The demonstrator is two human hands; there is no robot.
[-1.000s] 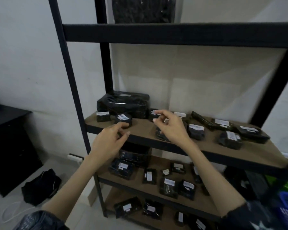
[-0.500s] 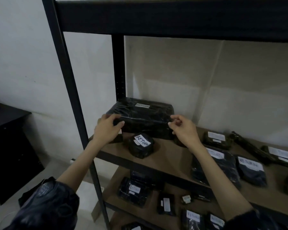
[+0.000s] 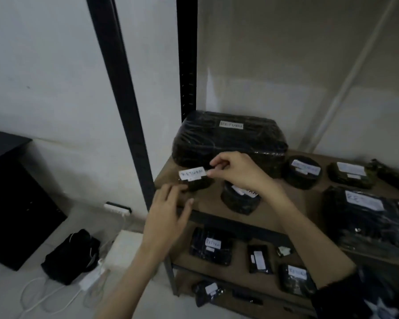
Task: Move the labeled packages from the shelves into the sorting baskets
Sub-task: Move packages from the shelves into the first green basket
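We take the large black plastic-wrapped bundle [image 3: 228,139] at the back left corner of the brown shelf board [image 3: 207,201] as our landmark. Just in front of it, near the board's left edge, lies a small black wrapped package [image 3: 197,181] with a white "RETURN" label [image 3: 192,173]. Our right hand [image 3: 238,171] pinches that label's right end between thumb and fingertips. Our left hand [image 3: 168,212] hovers at the board's front edge, fingers spread and loose, holding nothing. A round black labelled package [image 3: 240,200] sits in front of the bundle, under our right wrist. Left of the bundle stands the black shelf upright [image 3: 124,93], with open floor beyond.
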